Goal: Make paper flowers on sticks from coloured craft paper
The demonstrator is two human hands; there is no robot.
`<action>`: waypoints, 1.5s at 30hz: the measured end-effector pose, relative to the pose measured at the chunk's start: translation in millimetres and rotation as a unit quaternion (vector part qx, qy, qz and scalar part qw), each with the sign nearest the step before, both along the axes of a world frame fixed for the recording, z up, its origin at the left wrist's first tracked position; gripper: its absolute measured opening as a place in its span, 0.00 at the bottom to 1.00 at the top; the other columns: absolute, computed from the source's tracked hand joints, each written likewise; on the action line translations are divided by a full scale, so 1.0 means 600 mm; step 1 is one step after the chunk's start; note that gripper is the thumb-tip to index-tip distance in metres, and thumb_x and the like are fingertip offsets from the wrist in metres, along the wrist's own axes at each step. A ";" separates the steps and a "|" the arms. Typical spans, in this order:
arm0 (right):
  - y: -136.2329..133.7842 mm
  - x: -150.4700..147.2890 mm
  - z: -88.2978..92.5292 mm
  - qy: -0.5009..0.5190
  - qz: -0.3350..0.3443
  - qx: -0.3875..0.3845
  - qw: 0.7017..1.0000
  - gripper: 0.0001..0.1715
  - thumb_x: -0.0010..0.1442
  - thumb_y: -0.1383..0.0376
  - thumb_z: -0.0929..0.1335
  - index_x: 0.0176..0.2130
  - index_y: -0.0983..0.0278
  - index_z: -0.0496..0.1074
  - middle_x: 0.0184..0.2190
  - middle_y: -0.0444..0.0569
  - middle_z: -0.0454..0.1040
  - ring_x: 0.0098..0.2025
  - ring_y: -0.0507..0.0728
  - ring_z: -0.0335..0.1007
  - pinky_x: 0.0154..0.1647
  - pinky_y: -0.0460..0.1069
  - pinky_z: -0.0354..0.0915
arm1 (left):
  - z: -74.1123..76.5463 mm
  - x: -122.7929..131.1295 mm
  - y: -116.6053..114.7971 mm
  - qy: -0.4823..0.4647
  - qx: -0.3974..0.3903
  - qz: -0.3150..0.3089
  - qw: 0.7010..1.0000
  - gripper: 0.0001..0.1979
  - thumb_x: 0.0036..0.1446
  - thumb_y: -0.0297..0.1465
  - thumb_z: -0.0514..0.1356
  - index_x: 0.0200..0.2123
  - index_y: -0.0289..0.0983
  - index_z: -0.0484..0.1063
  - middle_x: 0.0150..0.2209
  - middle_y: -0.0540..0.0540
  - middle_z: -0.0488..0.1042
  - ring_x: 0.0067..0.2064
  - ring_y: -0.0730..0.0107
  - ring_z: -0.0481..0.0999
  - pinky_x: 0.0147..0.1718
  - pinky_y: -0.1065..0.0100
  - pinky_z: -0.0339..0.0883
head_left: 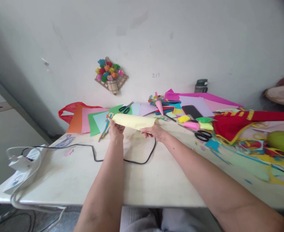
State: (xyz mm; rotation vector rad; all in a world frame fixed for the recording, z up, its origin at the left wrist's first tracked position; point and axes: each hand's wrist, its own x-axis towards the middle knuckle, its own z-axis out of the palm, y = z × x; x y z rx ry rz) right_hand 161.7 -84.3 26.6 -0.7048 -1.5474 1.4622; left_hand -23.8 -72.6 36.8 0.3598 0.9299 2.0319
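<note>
A pale yellow sheet of paper point(134, 121) is held up above the middle of the table, seen at a low angle and looking curved. My left hand point(116, 129) grips its left end, fingers closed on the edge. At the other end, my right hand point(153, 131) pinches the lower right corner. Just behind the left hand are thin coloured paper flower stems point(104, 132). Black-handled scissors point(125, 108) lie on coloured sheets beyond the yellow paper.
A black cable point(93, 151) crosses the table from a white power strip point(18, 178) at left. On the right are more scissors point(202, 135), a phone point(192, 112), yellow packets point(184, 119), red cloth point(231, 125) and paper scraps. Behind stand a pink paper cone point(159, 107) and a bottle point(201, 86).
</note>
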 end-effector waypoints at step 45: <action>0.057 0.149 0.053 -0.443 -0.280 0.068 0.849 0.15 0.54 0.59 0.66 0.24 0.68 0.73 0.22 0.50 0.75 0.23 0.50 0.71 0.26 0.43 0.62 | -0.033 0.102 0.004 0.237 0.041 -0.212 0.947 0.20 0.33 0.42 0.68 0.23 0.33 0.67 0.18 0.50 0.70 0.21 0.73 0.70 0.24 0.70 0.65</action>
